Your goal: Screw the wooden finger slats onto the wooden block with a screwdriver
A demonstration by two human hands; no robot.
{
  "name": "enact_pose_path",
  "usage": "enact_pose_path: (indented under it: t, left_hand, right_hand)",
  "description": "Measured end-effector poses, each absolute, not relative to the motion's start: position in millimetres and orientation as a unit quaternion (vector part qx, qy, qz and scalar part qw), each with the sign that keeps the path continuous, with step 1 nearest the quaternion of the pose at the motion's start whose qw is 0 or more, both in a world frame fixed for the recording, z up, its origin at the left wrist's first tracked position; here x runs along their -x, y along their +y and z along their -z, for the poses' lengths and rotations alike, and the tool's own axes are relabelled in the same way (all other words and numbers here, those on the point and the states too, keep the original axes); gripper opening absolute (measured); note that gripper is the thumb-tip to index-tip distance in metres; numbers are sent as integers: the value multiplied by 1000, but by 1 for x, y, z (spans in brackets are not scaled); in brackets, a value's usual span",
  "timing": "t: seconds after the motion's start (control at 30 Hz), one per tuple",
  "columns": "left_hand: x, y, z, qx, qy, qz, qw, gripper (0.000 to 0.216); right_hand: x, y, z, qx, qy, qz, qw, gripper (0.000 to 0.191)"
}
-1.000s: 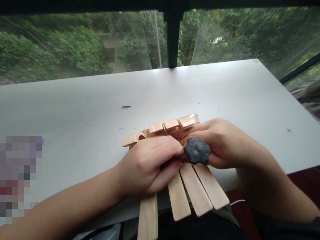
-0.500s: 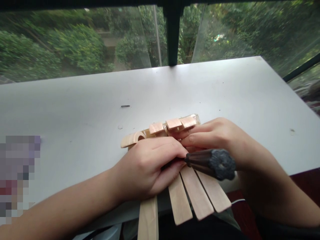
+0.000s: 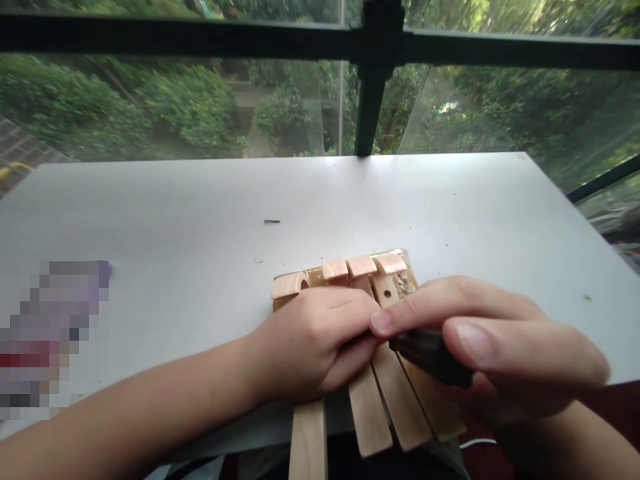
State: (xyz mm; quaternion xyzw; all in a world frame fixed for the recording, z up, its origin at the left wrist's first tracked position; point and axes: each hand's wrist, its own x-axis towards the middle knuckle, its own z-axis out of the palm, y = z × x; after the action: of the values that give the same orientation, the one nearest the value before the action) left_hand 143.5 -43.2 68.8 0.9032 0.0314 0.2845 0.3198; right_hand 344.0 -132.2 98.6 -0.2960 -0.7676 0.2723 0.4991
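My left hand point(image 3: 320, 340) lies closed over wooden slats, its thumb and forefinger pinched at the front end of a screwdriver point(image 3: 427, 357) with a dark handle. From the right, my right hand point(image 3: 510, 353) has its thumb and fingers around that handle, its forefinger tip touching the left fingertips. Several flat wooden slats point(image 3: 369, 427) fan out below toward my body. Their short curved ends point(image 3: 361, 266) stick up along a wooden base point(image 3: 410, 280) wrapped in clear film or tape. A round screw head or hole point(image 3: 387, 294) shows on one slat. The screwdriver's tip is hidden.
The base rests on a white table point(image 3: 175, 220) near its front edge. A small dark sliver point(image 3: 272, 221) lies beyond the base. A blurred-out purple and grey item point(image 3: 65, 313) is at the left. Windows with a dark frame point(image 3: 373, 87) stand behind the table.
My right hand has left the base's right end and taken hold of the screwdriver handle. My left hand keeps its grip. The view has tilted up.
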Motion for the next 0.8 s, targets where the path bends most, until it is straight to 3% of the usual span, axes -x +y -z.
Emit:
enact_pose_path:
  t: [0.1,0.17,0.4,0.8]
  left_hand:
    - [-144,-45,-66,-893,29,-301,334,7]
    - [-144,-46,-65,-893,33,-294,339,6]
    - [-147,-46,-59,-898,18,-310,311,7]
    - [-143,-51,-59,-887,73,-275,364,6]
  right_hand:
    - [-341,-131,-94,272,-758,-255,535,74]
    - [-339,-132,-92,296,-731,-265,555,78]
    - [-335,-133,-98,286,-731,-275,555,35]
    - [-335,-139,-89,339,-719,-257,549,33]
